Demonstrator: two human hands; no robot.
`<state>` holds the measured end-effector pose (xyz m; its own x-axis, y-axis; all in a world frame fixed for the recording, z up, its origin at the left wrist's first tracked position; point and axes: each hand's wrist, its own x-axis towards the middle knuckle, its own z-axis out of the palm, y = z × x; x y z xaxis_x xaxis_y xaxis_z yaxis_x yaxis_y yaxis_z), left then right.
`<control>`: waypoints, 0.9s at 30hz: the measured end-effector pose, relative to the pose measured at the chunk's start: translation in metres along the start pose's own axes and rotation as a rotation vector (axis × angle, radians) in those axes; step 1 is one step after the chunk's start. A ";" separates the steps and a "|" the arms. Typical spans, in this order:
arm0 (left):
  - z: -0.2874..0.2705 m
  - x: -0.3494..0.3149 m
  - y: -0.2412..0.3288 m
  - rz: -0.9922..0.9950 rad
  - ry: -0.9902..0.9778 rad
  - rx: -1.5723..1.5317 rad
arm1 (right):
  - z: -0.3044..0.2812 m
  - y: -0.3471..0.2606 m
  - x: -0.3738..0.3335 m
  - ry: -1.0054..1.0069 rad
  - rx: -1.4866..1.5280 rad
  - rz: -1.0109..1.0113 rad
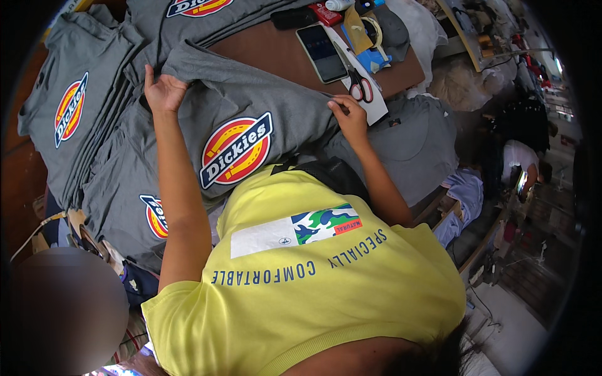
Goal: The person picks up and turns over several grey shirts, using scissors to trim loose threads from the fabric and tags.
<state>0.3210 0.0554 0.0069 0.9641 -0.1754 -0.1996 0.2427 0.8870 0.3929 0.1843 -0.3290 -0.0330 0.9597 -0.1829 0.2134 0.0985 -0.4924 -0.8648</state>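
Note:
A grey T-shirt [276, 94] with a round red, yellow and blue printed emblem [236, 150] is stretched in front of me. My right hand [350, 119] is closed, pinching the shirt's edge between thumb and fingers at its right end. At the left end my left hand [167, 94] is palm up with its thumb stretched out and apart; its other fingers go under the grey cloth and are partly hidden. More grey shirts with the same emblem lie in a stack [69, 113] at the left, and another plain grey garment [414, 144] lies to the right.
On the brown board [251, 42] lie a phone [322, 53], scissors [360, 86] with dark and red handles, a white paper strip, and tape rolls [375, 34]. A person [522, 160] in a white top bends over at the far right. Another person's blurred head [69, 307] is at lower left.

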 end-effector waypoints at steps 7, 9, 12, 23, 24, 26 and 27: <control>-0.007 -0.035 -0.001 0.119 0.184 0.116 | 0.003 -0.006 -0.002 0.011 -0.173 -0.112; -0.010 -0.048 -0.004 0.227 0.432 0.162 | -0.002 -0.011 -0.008 -0.015 -0.377 -0.436; -0.072 -0.069 -0.009 0.282 0.319 0.069 | 0.000 0.002 -0.022 -0.222 -0.493 -0.705; -0.111 -0.080 -0.025 0.431 0.388 0.013 | 0.008 0.003 -0.028 -0.348 -0.514 -0.753; -0.112 -0.081 -0.024 0.442 0.379 0.032 | 0.009 0.003 -0.029 -0.343 -0.512 -0.752; -0.118 -0.082 -0.023 0.444 0.362 0.005 | 0.010 0.003 -0.031 -0.333 -0.509 -0.747; -0.118 -0.081 -0.024 0.441 0.352 -0.009 | 0.010 0.004 -0.032 -0.330 -0.513 -0.745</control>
<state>0.2242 0.0994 -0.0925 0.8794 0.3645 -0.3064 -0.1773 0.8479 0.4996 0.1568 -0.3164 -0.0476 0.7306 0.5376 0.4210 0.6609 -0.7117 -0.2382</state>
